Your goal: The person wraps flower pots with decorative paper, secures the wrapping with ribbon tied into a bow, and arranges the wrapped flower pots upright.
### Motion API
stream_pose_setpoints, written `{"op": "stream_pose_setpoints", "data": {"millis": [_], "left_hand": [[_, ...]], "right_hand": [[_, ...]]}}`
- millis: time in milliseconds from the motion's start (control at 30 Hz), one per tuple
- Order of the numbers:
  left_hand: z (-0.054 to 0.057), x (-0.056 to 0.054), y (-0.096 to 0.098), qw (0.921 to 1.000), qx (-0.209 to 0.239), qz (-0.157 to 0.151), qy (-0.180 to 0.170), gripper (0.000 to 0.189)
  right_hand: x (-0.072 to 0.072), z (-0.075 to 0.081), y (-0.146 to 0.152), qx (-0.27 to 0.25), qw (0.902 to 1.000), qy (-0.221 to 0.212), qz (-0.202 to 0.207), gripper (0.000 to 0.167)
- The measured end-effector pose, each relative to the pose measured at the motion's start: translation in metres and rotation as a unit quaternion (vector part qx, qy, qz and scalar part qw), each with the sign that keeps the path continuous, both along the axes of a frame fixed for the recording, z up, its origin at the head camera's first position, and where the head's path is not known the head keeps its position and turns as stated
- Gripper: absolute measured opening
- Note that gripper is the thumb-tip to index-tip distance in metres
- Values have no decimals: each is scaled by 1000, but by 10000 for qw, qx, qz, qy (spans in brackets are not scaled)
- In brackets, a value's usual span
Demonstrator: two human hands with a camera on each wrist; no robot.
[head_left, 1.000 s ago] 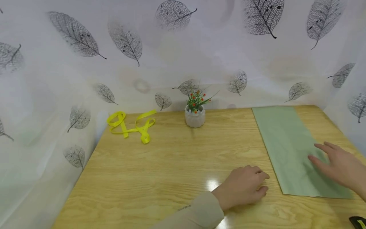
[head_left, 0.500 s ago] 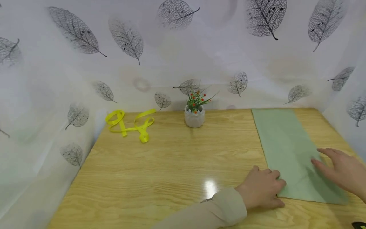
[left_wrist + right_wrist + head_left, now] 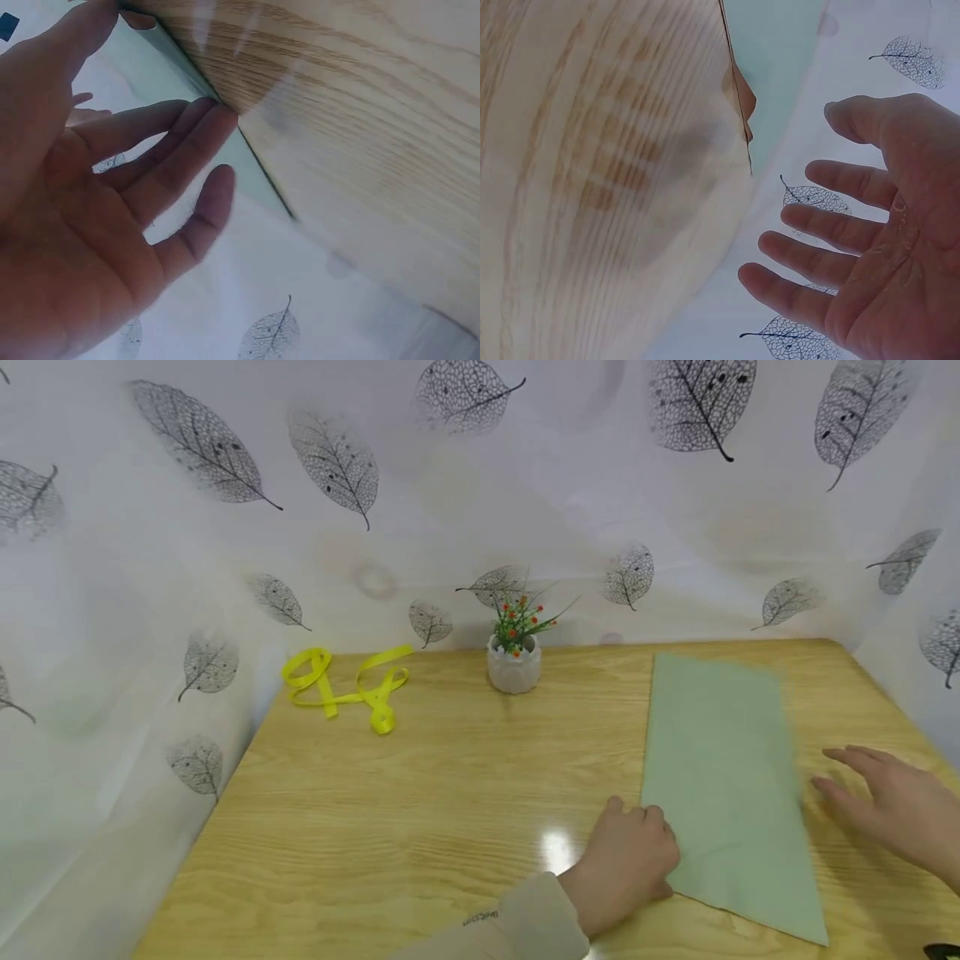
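A pale green cloth (image 3: 723,777) lies as a long flat panel on the right half of the wooden table, its near edge slanting. My left hand (image 3: 626,864) grips it at the near left corner. In the left wrist view, the curled fingers of this hand (image 3: 127,187) meet the long edge of the cloth (image 3: 259,176), while the thumb is at the corner, where the edge lifts a little. My right hand (image 3: 896,810) hovers to the right of the cloth, fingers spread and holding nothing. The right wrist view shows this hand (image 3: 885,240) apart from the cloth (image 3: 772,60).
A yellow ribbon (image 3: 382,718) lies in loops at the back left of the table (image 3: 420,827). At the back middle stands a small white pot (image 3: 513,670) with a red-flowered plant. A black object (image 3: 941,951) shows at the lower right corner. Leaf-printed sheeting (image 3: 450,510) surrounds the table.
My left hand first reached right to the near left corner of the cloth, then drew it left. The cloth has turned and slid out from beneath my right hand, which has hardly moved.
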State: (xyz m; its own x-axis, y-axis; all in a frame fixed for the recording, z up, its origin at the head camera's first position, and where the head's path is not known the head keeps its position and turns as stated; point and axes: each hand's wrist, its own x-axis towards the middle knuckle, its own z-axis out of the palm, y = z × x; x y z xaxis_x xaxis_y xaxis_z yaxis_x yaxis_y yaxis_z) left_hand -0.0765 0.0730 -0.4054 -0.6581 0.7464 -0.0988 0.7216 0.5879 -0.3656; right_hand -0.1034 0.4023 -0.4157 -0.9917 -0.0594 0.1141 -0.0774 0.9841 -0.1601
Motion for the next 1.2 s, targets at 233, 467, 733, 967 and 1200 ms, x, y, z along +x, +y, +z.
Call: {"op": "stream_pose_setpoints", "data": {"millis": [233, 467, 733, 967, 1200], "left_hand": [[-3, 13, -13, 9947, -135, -555, 851, 27], [-6, 12, -16, 9863, 131, -888, 1381, 43], [-9, 7, 1, 9941, 274, -842, 625, 47], [-11, 10, 7, 9947, 43, -815, 619, 35], [-9, 9, 3, 9937, 460, -964, 340, 40]], "right_hand": [[-3, 2, -12, -11, 9996, 105, 261, 54], [-5, 2, -21, -9, 9995, 19, 313, 55], [-5, 1, -24, -137, 9990, 85, 427, 52], [-5, 3, -25, -166, 9983, -375, 415, 55], [-3, 0, -25, -213, 9990, -54, 392, 50]]}}
